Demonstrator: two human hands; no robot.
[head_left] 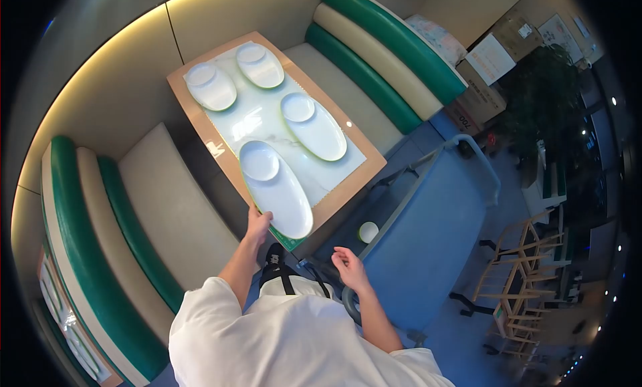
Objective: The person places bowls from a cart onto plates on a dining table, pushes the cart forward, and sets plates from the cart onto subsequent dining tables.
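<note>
Near the table's close end lies a white oval plate (pixel 284 200) with a thin green rim and a small round dish (pixel 259 164) at its far end. My left hand (pixel 258 226) grips this plate's left edge, thumb toward the top side and fingers mostly hidden. To the right, away from the table, my right hand (pixel 350 268) hangs in the air with loosely bent fingers and nothing in it. Similar plates bearing round dishes rest farther back: one at right (pixel 324 136), one at back left (pixel 212 96) and one at back right (pixel 264 71).
The wood-edged table (pixel 364 161) stands between a left bench (pixel 160 180) and a right bench (pixel 341 86). A blue cart (pixel 428 233) is close on my right, with a small bowl (pixel 368 232) low beside it. Stacked wooden chairs (pixel 518 273) and boxes (pixel 478 96) stand farther right.
</note>
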